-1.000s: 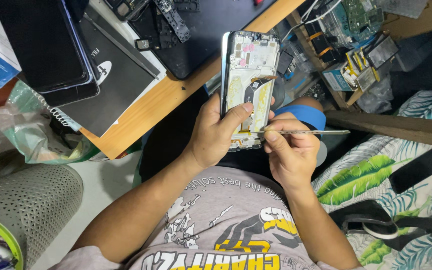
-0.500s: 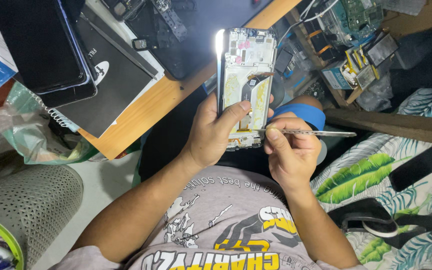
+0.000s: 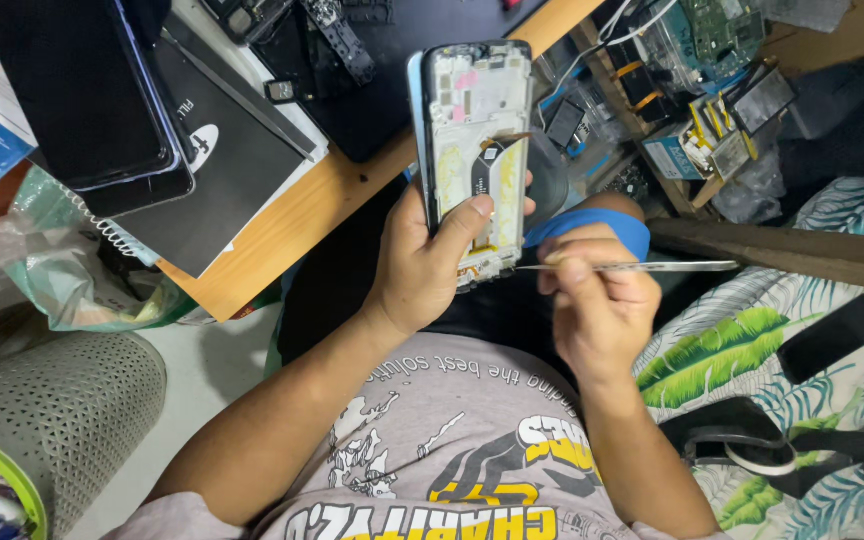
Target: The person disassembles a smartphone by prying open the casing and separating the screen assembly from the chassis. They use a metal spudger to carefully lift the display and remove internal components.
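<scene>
My left hand (image 3: 430, 262) grips an opened phone frame (image 3: 474, 130), upright, its bare inside facing me, with my thumb pressed on a black and yellow part near the middle. My right hand (image 3: 597, 300) pinches thin metal tweezers (image 3: 642, 266) held level. Their tip touches the lower right edge of the phone frame. A blue band (image 3: 592, 225) shows just behind my right hand.
A wooden desk edge (image 3: 282, 240) carries a black mat (image 3: 402, 60), dark tablets (image 3: 72, 100) and a black notebook (image 3: 222, 170). Boxes of circuit boards and parts (image 3: 692, 90) sit at upper right. A grey perforated bin (image 3: 42, 420) is at lower left, leaf-print fabric (image 3: 752, 350) at right.
The phone frame has turned from edge-on to face me more squarely. Both hands stay together, and the tweezers remain at the frame's lower edge.
</scene>
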